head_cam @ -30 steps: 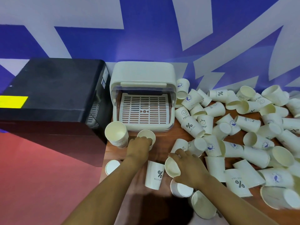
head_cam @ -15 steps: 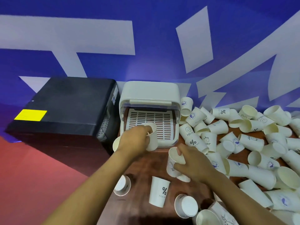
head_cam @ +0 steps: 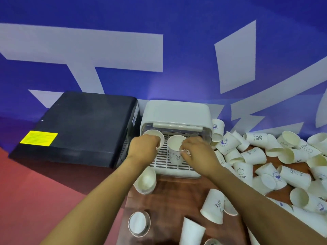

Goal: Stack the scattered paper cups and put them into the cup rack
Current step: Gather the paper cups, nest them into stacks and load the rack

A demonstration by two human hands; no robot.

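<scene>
Two cups are held over the cup rack (head_cam: 177, 112), one per hand. The left hand (head_cam: 144, 149) is curled round the rim of a cup (head_cam: 153, 135) at the rack's left front corner, mouth up and tilted. The right hand (head_cam: 195, 152) pinches the rim of a second cup (head_cam: 175, 147) (faint print on its side), which is upright on or just above the slotted tray (head_cam: 165, 162); contact with the tray cannot be told. The two cups are just beside each other, not touching. Below the left hand a stack of cups (head_cam: 146, 180) lies tilted on the wooden surface (head_cam: 169, 200), just in front of the rack. Nearer the wrists more cups are seen: one mouth up (head_cam: 138, 223), two upside down (head_cam: 213, 206) (head_cam: 192, 232). To the right of the right hand a big pile of loose cups (head_cam: 261, 156) is spread over the surface, most on their sides. Left of the left hand a black box (head_cam: 77, 126) with a yellow label (head_cam: 39, 138) is set against the rack.
</scene>
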